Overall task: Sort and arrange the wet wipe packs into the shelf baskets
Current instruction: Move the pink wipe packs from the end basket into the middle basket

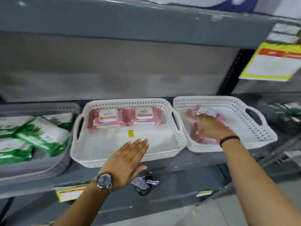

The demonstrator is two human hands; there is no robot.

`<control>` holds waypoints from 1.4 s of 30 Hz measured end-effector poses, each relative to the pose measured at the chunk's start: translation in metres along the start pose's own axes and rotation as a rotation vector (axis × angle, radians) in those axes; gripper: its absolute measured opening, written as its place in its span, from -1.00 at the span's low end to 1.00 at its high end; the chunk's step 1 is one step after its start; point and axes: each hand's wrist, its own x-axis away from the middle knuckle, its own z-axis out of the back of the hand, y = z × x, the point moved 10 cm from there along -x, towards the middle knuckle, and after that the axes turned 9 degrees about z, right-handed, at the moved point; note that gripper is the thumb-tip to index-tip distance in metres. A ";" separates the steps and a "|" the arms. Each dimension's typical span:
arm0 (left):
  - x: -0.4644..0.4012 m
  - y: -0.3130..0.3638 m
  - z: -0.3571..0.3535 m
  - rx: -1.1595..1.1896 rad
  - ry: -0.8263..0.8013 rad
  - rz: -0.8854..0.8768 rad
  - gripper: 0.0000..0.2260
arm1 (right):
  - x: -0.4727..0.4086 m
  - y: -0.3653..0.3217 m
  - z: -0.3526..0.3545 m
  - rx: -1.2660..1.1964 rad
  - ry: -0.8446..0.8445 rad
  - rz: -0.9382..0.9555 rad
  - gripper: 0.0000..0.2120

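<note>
- Right hand (210, 126) is down in the right white perforated plastic basket (263, 136), fingers curled onto the soft pink wet wipe packs (197, 137) lying there.
- Left hand (128, 160) hovers flat, holding nothing, over the near rim of the middle white perforated basket (177, 137).
- Looks like the pickup step; next, probably carry them left beside the two pink packs in the far row (126, 118).

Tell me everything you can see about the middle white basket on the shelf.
The middle white basket is a shallow, rounded-corner tray, apparently plastic, with perforated walls and a cut-out handle at each end. It sits flat on the grey shelf, seemingly nested in identical baskets. Two pink wet wipe packs lie side by side along its back wall; the front floor is bare except a small yellow sticker. The left hand hovers open over its front rim; contact is unclear.
</note>
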 end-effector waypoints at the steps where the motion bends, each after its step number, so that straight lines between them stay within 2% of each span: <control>1: -0.004 0.006 -0.005 -0.006 -0.015 0.005 -0.37 | 0.006 0.021 -0.011 -0.008 -0.087 -0.030 -0.43; 3: -0.006 0.012 -0.014 -0.024 -0.048 0.014 -0.37 | 0.013 0.051 -0.028 0.000 -0.215 -0.064 -0.27; 5: -0.006 0.015 -0.021 -0.031 -0.081 0.029 -0.37 | 0.013 0.070 -0.032 -0.021 -0.237 -0.064 -0.15; 12: -0.006 0.016 -0.022 0.012 -0.061 0.083 -0.48 | 0.010 0.087 -0.018 0.054 -0.094 -0.094 -0.17; 15: -0.004 0.015 -0.019 -0.006 -0.043 0.070 -0.45 | 0.014 0.076 0.002 0.107 0.057 -0.110 -0.23; 18: 0.001 0.009 -0.017 -0.041 -0.044 0.063 -0.39 | 0.022 0.044 0.042 0.128 0.315 -0.092 -0.29; 21: 0.013 -0.009 -0.017 -0.062 -0.062 0.095 -0.39 | 0.026 -0.015 0.073 0.078 0.545 0.025 -0.32; 23: 0.024 -0.029 -0.015 -0.064 -0.072 0.148 -0.39 | 0.018 -0.065 0.077 -0.028 0.584 0.156 -0.31; 28: 0.059 -0.081 -0.013 -0.021 -0.094 0.288 -0.39 | -0.025 -0.193 0.027 -0.097 0.415 0.459 -0.30; 32: 0.076 -0.104 -0.013 0.016 -0.091 0.343 -0.39 | -0.054 -0.250 -0.037 -0.031 0.232 0.517 -0.32; 36: 0.081 -0.109 -0.014 0.034 -0.095 0.348 -0.38 | -0.065 -0.262 -0.074 0.027 0.140 0.501 -0.35; 39: 0.077 -0.104 -0.009 0.035 -0.082 0.339 -0.36 | -0.061 -0.257 -0.074 -0.128 0.054 0.541 -0.26; 40: 0.074 -0.098 -0.006 0.039 -0.069 0.322 -0.36 | -0.059 -0.251 -0.068 -0.175 0.049 0.553 -0.27; 42: 0.061 -0.080 0.000 0.046 -0.034 0.267 -0.36 | -0.054 -0.225 -0.043 -0.184 0.149 0.546 -0.40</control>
